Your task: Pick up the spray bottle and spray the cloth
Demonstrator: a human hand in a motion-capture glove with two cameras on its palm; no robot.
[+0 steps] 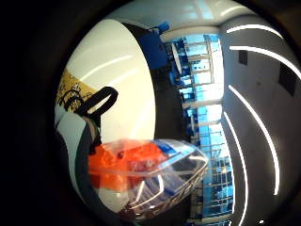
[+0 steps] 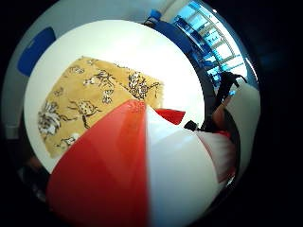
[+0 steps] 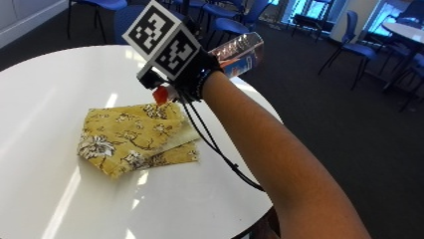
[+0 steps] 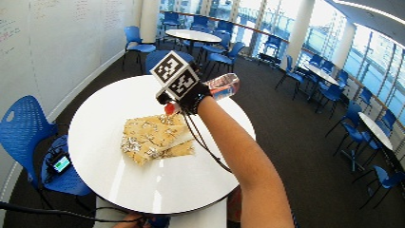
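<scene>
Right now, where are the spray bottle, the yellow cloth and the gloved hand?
spray bottle [image 3: 240, 54], outside view: clear body, tilted above the table.
yellow cloth [image 3: 129, 139], outside view: middle of the folded patterned fabric.
gloved right hand [image 3: 199, 74], outside view: back of the glove, gripping the bottle.

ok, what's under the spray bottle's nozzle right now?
The yellow patterned cloth lies on the white table below the spray bottle, which the right hand holds tilted. Whatever sits beneath the folded cloth is covered.
</scene>
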